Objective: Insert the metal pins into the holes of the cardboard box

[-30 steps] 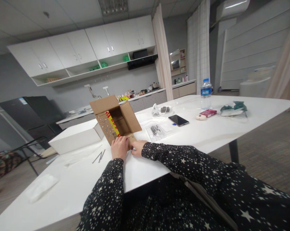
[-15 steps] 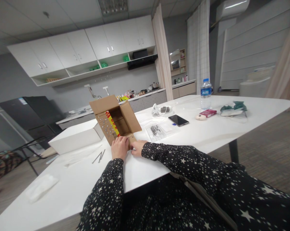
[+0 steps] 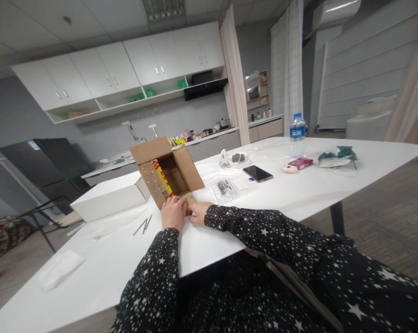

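Note:
An open cardboard box with red-and-yellow tape stands tilted on the white table. Small grey round pieces dot its left flap, too small to name. My left hand has its fingers curled over the near edge of the box. Just to the right, my right hand is closed at the same near flap, fingers bent against the cardboard. The fingertips of both hands are partly hidden, and the bottom of the box is not fully visible.
Thin metal rods lie left of my hands, near a long white box. Clear plastic packets, a phone, a pink box and a water bottle are to the right. White wrapping lies at front left.
Both hands stay at the near edge of the box, with only a slight shift of the fingers. The box has not visibly moved.

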`<state>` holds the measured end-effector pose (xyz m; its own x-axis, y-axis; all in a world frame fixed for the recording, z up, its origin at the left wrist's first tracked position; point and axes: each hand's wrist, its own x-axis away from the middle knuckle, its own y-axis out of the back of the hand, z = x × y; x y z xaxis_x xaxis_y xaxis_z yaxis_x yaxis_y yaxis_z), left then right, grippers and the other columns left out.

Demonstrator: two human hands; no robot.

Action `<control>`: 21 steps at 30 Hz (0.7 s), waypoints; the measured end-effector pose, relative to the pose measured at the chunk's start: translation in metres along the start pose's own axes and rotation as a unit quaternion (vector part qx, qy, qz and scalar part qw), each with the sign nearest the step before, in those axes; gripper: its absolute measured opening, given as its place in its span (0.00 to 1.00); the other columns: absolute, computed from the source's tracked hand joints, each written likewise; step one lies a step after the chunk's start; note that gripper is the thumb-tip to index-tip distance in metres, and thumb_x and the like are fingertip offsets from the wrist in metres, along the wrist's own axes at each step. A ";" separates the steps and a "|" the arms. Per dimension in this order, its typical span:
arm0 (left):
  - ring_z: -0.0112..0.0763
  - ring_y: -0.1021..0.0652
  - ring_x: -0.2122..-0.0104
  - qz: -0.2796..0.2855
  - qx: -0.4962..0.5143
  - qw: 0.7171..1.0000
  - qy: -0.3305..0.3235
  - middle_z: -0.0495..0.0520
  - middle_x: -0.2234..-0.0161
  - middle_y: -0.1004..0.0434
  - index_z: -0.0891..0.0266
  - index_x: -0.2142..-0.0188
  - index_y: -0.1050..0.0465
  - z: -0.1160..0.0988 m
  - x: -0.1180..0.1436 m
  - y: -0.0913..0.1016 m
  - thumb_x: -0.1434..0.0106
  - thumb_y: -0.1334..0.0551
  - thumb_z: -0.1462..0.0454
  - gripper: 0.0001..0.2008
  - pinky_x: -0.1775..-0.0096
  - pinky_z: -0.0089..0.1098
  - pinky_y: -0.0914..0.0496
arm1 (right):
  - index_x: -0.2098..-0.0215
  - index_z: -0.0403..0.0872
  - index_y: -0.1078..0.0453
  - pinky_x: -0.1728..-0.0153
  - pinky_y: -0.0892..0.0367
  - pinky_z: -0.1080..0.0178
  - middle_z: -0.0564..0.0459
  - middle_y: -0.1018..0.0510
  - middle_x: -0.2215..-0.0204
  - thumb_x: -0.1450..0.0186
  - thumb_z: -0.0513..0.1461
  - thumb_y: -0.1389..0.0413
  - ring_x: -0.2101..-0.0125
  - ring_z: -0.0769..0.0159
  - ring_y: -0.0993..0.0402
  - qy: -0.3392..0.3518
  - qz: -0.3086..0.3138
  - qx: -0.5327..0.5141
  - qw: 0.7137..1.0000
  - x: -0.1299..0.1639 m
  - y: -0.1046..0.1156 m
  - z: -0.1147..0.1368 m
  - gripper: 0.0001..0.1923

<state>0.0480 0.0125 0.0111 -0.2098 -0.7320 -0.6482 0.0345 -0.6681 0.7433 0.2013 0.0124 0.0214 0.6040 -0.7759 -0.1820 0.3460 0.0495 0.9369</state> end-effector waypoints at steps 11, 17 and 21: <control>0.39 0.29 0.59 0.008 -0.011 1.000 0.006 0.57 0.60 0.26 0.57 0.61 0.24 -0.002 0.001 0.001 0.36 0.49 0.60 0.15 0.60 0.38 0.36 | 0.57 0.49 0.30 0.64 0.31 0.57 0.46 0.23 0.60 0.42 0.44 0.50 0.61 0.54 0.25 0.004 0.009 0.002 1.000 0.004 0.005 0.002 0.17; 0.39 0.29 0.59 0.009 -0.012 1.000 0.023 0.57 0.61 0.26 0.58 0.61 0.24 -0.002 0.001 0.000 0.36 0.49 0.60 0.15 0.60 0.38 0.36 | 0.58 0.49 0.30 0.64 0.31 0.57 0.46 0.23 0.61 0.42 0.45 0.50 0.61 0.54 0.25 0.005 0.005 0.003 1.000 0.004 0.004 0.002 0.16; 0.39 0.29 0.59 0.016 -0.017 0.999 0.034 0.56 0.60 0.26 0.58 0.60 0.25 -0.002 0.000 0.001 0.36 0.49 0.60 0.15 0.60 0.37 0.36 | 0.58 0.49 0.30 0.65 0.31 0.57 0.46 0.23 0.62 0.42 0.45 0.50 0.62 0.55 0.25 0.006 0.005 0.001 1.000 0.002 0.003 0.000 0.16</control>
<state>0.0499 0.0110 0.0117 -0.1408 -0.7592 -0.6354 0.0741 -0.6481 0.7579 0.2034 0.0104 0.0235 0.6160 -0.7677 -0.1767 0.3383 0.0553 0.9394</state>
